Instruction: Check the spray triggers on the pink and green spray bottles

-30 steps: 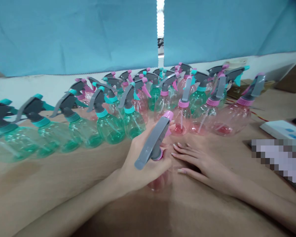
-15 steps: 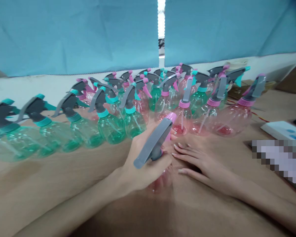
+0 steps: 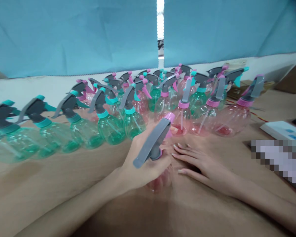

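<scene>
My left hand is wrapped round the neck of a pink spray bottle, whose grey and pink trigger head points up and away to the right. The fingers on the far side of the bottle are mostly hidden. My right hand rests on the brown tabletop just right of that bottle, fingers stretched out and apart, holding nothing. Beyond my hands stand more pink spray bottles, and a green spray bottle is close behind my left hand.
Several green spray bottles form a row to the left, with mixed pink and green ones behind. At the right lie a white device, a blurred-out flat object and a cardboard box. A blue curtain hangs at the back.
Almost nothing differs. My left hand still grips the pink spray bottle in the same place, and my right hand stays flat on the table.
</scene>
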`<state>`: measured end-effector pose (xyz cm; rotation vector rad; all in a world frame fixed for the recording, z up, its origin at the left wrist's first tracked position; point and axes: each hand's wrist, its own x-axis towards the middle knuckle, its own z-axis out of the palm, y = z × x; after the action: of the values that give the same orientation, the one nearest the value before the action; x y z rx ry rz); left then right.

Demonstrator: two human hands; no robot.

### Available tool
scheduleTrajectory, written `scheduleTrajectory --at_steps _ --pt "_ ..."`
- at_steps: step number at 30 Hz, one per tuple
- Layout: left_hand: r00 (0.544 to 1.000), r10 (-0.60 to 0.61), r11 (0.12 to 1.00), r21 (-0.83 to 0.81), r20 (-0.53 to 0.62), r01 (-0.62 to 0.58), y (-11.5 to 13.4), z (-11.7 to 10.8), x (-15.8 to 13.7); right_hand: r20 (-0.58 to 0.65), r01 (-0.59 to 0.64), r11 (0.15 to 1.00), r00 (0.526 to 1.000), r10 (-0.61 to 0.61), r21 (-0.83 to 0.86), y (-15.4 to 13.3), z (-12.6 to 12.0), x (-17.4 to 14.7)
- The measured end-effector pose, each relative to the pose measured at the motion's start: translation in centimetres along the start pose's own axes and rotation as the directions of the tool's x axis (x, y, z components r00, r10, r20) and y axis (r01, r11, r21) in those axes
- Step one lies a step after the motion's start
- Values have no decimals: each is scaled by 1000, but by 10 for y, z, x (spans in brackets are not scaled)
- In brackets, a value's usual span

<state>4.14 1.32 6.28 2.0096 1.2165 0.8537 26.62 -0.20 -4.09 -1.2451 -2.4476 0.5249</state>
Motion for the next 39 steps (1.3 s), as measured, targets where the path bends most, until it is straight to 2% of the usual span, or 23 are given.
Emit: scheduleTrajectory --at_steps 4,20,26,39 --pt "994 97 995 -23 -44 -98 -7 5 -1 -13 -2 1000 1000 2 5 -1 0 0" --pt "991 130 979 -162 41 -121 -12 8 2 -12 11 1000 1000 -11 -28 1 1 0" --pt "998 54 984 -172 43 -46 -7 6 2 -27 13 1000 1000 -13 19 0 0 0" --pt "998 51 984 -172 28 -46 -6 6 0 -25 9 1000 1000 -9 15 0 0 0"
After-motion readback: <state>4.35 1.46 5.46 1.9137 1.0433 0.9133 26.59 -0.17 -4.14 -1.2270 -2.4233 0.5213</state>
